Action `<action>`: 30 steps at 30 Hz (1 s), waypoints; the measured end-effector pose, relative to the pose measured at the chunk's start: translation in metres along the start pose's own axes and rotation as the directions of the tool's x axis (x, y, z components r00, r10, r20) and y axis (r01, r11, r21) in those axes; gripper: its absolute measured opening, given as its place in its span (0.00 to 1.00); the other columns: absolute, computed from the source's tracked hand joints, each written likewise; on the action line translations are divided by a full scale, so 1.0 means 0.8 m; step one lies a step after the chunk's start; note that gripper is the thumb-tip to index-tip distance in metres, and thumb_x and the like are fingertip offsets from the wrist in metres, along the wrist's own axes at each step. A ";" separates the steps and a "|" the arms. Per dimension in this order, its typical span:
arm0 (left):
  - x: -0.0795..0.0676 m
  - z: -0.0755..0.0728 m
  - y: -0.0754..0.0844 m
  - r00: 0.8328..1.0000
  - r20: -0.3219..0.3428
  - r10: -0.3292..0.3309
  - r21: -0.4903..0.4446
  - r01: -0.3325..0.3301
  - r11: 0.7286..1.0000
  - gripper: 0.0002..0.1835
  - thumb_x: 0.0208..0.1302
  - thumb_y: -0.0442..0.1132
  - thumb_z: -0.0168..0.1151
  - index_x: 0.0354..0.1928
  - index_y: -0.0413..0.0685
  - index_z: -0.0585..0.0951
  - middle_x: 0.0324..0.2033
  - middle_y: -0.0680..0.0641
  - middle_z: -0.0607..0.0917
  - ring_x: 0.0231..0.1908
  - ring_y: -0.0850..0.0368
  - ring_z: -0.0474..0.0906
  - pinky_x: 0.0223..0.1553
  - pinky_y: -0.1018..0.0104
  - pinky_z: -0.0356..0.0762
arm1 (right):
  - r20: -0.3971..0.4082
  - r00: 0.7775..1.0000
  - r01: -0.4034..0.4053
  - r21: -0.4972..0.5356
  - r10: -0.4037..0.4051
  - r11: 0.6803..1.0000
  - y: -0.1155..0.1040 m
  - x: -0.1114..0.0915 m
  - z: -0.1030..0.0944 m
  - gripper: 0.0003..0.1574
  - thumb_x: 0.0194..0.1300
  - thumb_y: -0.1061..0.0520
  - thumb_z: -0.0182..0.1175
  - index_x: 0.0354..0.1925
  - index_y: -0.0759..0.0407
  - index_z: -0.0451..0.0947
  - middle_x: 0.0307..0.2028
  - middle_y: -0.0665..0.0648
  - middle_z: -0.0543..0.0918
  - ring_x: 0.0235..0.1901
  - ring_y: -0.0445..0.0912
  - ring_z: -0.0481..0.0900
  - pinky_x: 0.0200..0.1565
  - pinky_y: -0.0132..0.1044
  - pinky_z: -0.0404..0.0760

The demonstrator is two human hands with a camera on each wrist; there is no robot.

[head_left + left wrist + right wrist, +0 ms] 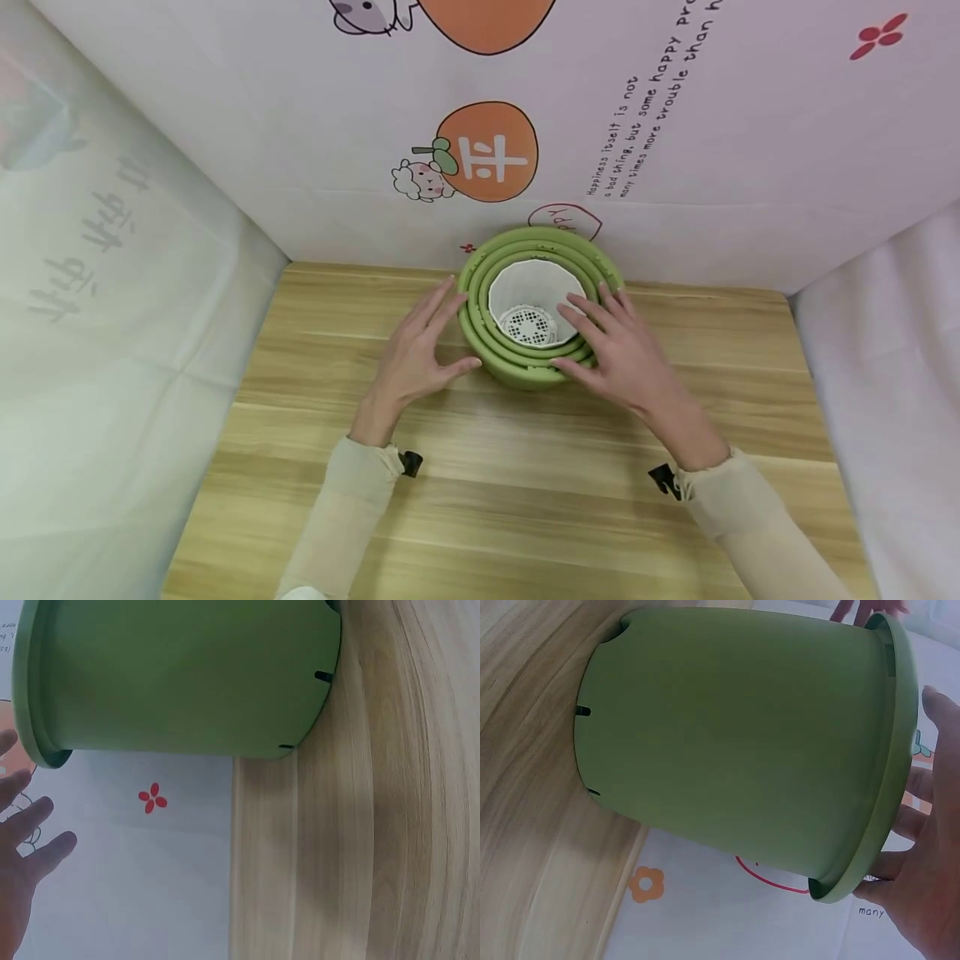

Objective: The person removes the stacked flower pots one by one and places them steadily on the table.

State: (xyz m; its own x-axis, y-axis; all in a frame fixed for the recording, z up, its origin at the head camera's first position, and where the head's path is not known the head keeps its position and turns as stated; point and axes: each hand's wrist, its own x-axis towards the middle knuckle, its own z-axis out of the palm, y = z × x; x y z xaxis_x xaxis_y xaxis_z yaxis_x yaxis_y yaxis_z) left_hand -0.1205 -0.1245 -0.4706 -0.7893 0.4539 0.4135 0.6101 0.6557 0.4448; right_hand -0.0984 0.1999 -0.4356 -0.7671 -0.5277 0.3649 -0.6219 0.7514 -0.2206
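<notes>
Head cam: big green pot (517, 375) on table (465, 500), printed cloth (337, 150) behind it; smaller green pots (537, 247) + white pot (517, 287) nested inside. L hand (416, 350) at pot's left, loose, released; R hand (626, 354) spread over its right rim. L wrist cam: fingers apart, nr pot's rim. R wrist cam: fingers relaxed by rim, can't tell re contact.

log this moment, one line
left hand: beside green pots; right hand: over their right side; white pot: nested inside; pots: upright on table
</notes>
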 end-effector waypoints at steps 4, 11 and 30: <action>0.003 0.004 0.002 1.000 0.009 0.007 -0.007 -0.007 1.000 0.53 0.58 0.81 0.41 0.74 0.51 0.63 0.77 0.45 0.54 0.75 0.47 0.51 0.69 0.38 0.59 | 0.032 0.999 -0.018 -0.015 0.018 1.000 -0.001 0.001 -0.001 0.47 0.64 0.27 0.55 0.69 0.54 0.70 0.66 0.62 0.73 0.68 0.72 0.60 0.71 0.64 0.52; 0.005 0.008 0.004 0.999 0.050 -0.013 -0.004 0.014 1.000 0.54 0.58 0.81 0.40 0.76 0.51 0.61 0.79 0.48 0.48 0.76 0.49 0.47 0.68 0.37 0.60 | 0.095 0.994 -0.041 -0.050 0.045 0.998 -0.001 0.003 -0.001 0.44 0.64 0.27 0.55 0.65 0.54 0.74 0.64 0.61 0.76 0.67 0.72 0.62 0.71 0.65 0.48; 0.019 0.015 0.008 0.987 0.123 -0.107 -0.021 0.111 0.994 0.55 0.58 0.82 0.40 0.77 0.52 0.57 0.79 0.55 0.37 0.77 0.49 0.42 0.69 0.38 0.58 | 0.212 0.971 -0.090 -0.082 0.106 0.993 -0.007 0.010 -0.002 0.38 0.66 0.26 0.51 0.57 0.49 0.82 0.64 0.56 0.76 0.71 0.71 0.54 0.71 0.65 0.28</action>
State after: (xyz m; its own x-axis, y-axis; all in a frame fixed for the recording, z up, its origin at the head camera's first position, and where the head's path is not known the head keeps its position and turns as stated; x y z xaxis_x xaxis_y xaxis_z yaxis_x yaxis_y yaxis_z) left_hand -0.1293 -0.1064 -0.4707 -0.8528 0.4514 0.2627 0.5202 0.6894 0.5041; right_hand -0.1005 0.1921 -0.4303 -0.8444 -0.5174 0.1390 -0.5353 0.8258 -0.1776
